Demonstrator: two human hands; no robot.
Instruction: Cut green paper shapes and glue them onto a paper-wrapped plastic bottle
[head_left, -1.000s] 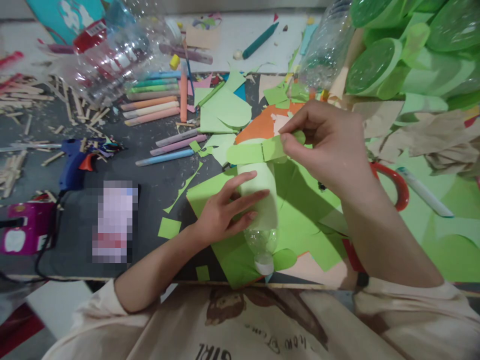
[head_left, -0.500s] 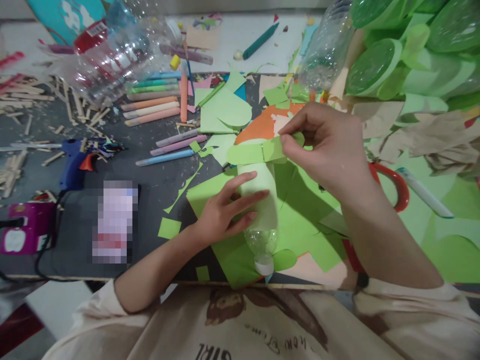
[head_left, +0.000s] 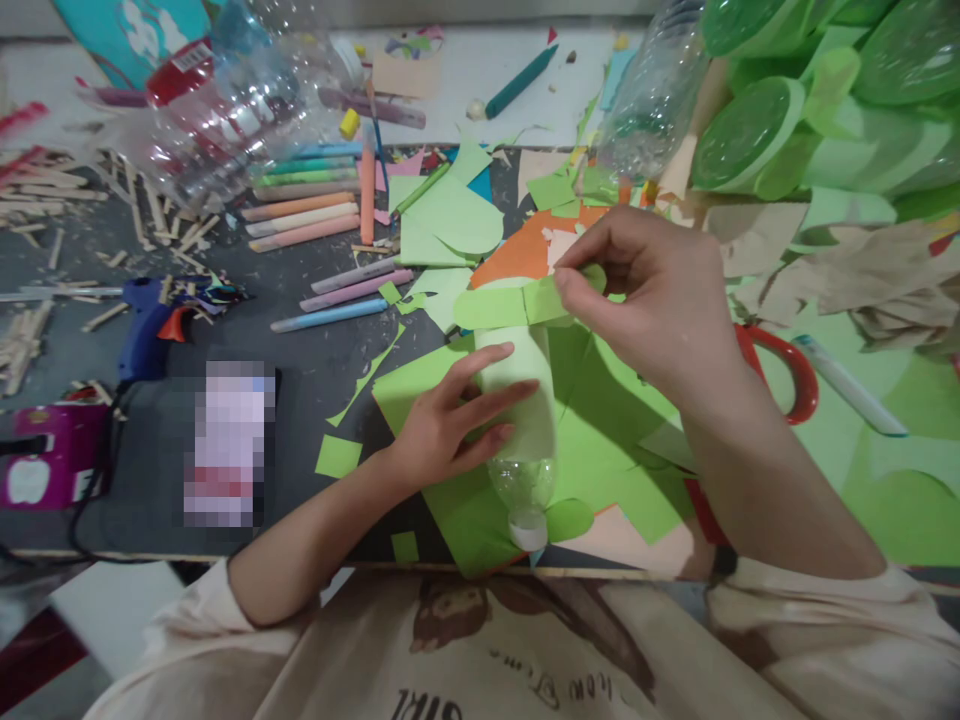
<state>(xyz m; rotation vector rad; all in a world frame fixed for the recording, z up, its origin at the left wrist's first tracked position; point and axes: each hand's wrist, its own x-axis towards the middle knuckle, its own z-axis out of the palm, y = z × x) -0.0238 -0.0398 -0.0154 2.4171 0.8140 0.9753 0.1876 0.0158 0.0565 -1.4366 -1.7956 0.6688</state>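
A clear plastic bottle (head_left: pixel 523 484) lies on green paper with its white cap toward me, its body wrapped in pale green paper (head_left: pixel 525 420). My left hand (head_left: pixel 457 415) rests over the wrap, fingers bent around the bottle's side, holding it. Across the bottle's far end runs a bright green paper strip (head_left: pixel 491 307) with rounded ends and a crease near its middle. The strip's right part is pinched between the thumb and fingers of my right hand (head_left: pixel 637 290). Under the bottle is a larger green paper sheet (head_left: pixel 465 500).
Red-handled scissors (head_left: pixel 802 375) lie partly under my right forearm. On the left are a blue glue gun (head_left: pixel 146 335), a phone (head_left: pixel 229 445) and a purple box (head_left: pixel 56 455). Markers (head_left: pixel 304 215) and clear bottles (head_left: pixel 225 120) sit farther back. Green-wrapped bottles (head_left: pixel 750 135) stand at the back right.
My right hand and the strip's pinched end have shifted very slightly to the left. My left hand and the bottle stay where they were.
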